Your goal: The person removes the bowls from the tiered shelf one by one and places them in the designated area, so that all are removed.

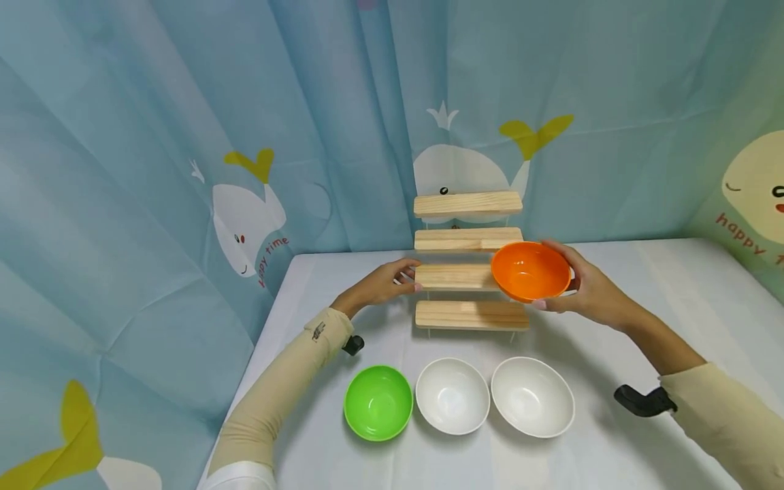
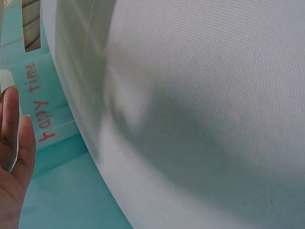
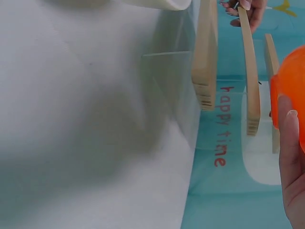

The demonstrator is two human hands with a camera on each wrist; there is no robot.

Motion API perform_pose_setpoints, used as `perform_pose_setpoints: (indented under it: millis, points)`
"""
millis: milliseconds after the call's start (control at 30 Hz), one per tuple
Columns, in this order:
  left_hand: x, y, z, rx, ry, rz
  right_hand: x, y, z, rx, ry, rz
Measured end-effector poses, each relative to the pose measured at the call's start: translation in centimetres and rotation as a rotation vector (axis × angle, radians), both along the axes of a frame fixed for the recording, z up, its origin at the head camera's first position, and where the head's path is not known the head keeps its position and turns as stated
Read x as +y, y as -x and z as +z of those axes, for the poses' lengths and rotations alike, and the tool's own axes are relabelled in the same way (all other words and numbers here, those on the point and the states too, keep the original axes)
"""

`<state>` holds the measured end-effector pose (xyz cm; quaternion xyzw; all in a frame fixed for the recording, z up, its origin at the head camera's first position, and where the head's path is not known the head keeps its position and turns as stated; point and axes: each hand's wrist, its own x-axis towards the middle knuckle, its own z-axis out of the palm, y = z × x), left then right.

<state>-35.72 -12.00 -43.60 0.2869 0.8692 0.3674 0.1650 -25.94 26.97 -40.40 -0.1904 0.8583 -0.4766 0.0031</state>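
My right hand (image 1: 584,289) grips an orange bowl (image 1: 530,272) by its right side, thumb low and fingers at the upper rim. The bowl's inside faces the head camera, and it covers the right ends of the middle boards of a tiered wooden rack (image 1: 456,276). In the right wrist view the orange bowl (image 3: 293,90) is cut off at the edge. My left hand (image 1: 386,281) pinches the left end of the rack's second board from the bottom; the right wrist view shows its thumb on that board (image 3: 249,71). The left wrist view shows only part of this hand (image 2: 16,157).
In front of the rack, a green bowl (image 1: 378,403), a white bowl (image 1: 452,396) and another white bowl (image 1: 533,397) stand in a row on the white table (image 1: 343,469). A blue whale-print curtain (image 1: 367,136) hangs behind and to the left.
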Motion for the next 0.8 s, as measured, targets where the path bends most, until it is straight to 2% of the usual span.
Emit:
perform_pose_setpoints:
  millis: [267, 800]
  points:
    - [0.0, -0.1, 0.1, 0.013, 0.007, 0.001, 1.0, -1.1, -0.7, 0.043, -0.020, 0.000]
    - [0.0, -0.2, 0.2, 0.032, 0.003, -0.010, 4.1, -4.2, -1.9, 0.044, -0.048, -0.017]
